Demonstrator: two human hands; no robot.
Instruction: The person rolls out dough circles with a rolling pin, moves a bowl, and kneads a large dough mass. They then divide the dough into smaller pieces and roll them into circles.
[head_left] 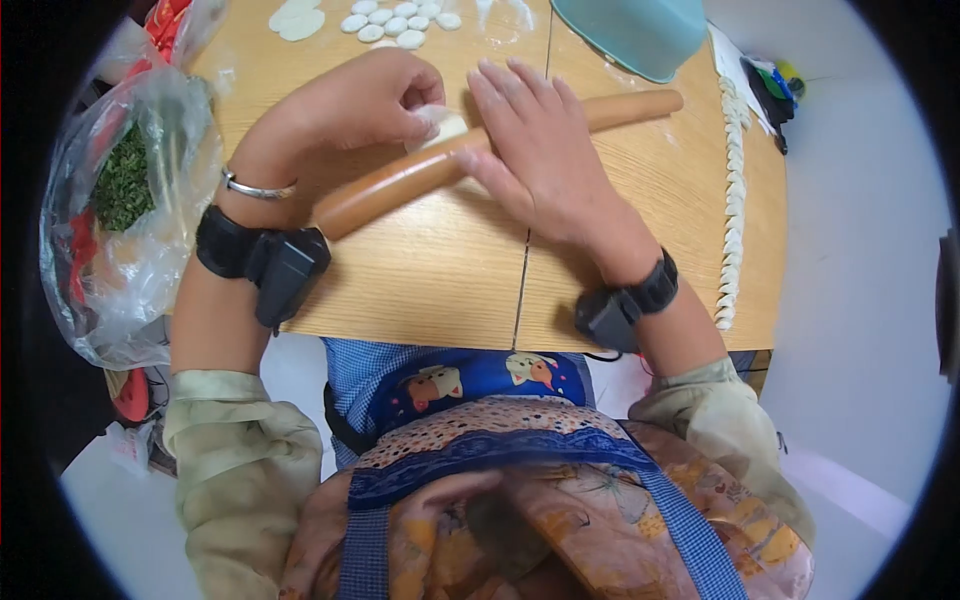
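My left hand (pixel 385 105) is closed, with thumb and fingers pinching the edge of a small white dough wrapper (pixel 452 128). The wrapper lies flat on the wooden table, partly covered by a rolling pin (pixel 390 190). Across the middle of that pin lies my right hand (pixel 545 150), palm down with its fingers stretched out and the thumb along the near side. The pin slants from near left to far right. My fingers hide part of the wrapper.
Small flattened dough discs (pixel 395 18) and some thin wrappers (pixel 297 18) lie at the back. A teal basin (pixel 640 40) stands at the far right. Folded dumplings (pixel 735 200) line the right edge. At left sits a clear plastic bag (pixel 185 150) with chopped greens (pixel 125 180).
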